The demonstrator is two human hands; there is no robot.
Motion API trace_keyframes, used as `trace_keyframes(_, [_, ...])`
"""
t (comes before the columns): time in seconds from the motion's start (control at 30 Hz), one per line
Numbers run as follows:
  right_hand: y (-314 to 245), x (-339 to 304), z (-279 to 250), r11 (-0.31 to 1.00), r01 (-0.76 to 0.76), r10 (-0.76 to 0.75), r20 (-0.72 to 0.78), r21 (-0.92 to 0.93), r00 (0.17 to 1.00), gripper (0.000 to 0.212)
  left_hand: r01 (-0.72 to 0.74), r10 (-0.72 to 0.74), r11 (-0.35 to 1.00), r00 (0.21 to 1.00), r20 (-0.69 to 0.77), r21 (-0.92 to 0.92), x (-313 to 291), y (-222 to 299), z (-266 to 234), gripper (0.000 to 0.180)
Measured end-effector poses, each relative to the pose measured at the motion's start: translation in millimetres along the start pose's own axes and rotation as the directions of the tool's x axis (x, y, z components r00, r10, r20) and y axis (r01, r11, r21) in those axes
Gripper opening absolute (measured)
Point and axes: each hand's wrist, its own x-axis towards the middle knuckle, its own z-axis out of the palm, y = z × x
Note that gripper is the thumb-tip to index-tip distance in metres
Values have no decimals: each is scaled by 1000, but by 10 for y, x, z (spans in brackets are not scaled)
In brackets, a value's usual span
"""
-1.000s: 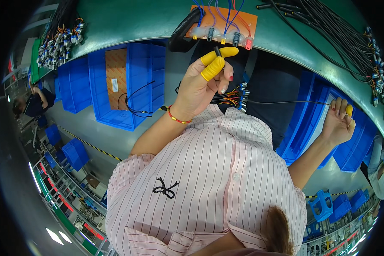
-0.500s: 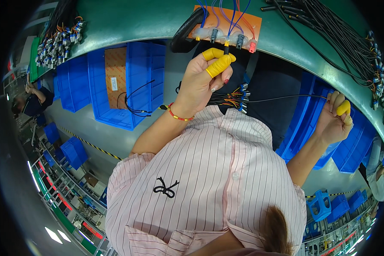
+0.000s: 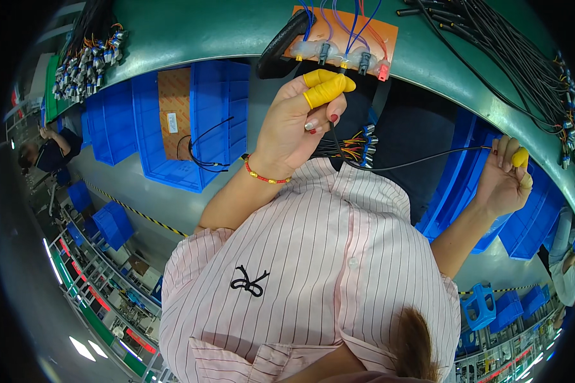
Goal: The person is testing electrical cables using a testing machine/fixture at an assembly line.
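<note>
Where it sags, the cable (image 3: pixel 396 167) is black.

Striped shirt (image 3: pixel 300 262), yellow finger cots (image 3: pixel 324 92)

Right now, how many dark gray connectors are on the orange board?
2 on the board: the left connector, between two yellow tips, and the right connector, beside the red plug. The left hand seems to hide none.

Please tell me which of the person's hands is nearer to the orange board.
Left. The left hand is just below the orange board, fingertips at its middle yellow connector; the right hand is farther away, lower and to the right in the picture.
</note>
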Motion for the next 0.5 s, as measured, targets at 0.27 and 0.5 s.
trace_keyframes(0.27, [-11,-26,-36,998,63,-63,20,-13,998,21,-26,16,979,998,54,202,78,43,-12,24])
trace_keyframes(0.5, [-151,-95,-99,996,92,-93,-62,-8,994,24,-43,22,950,997,73,308,116,17,79,35])
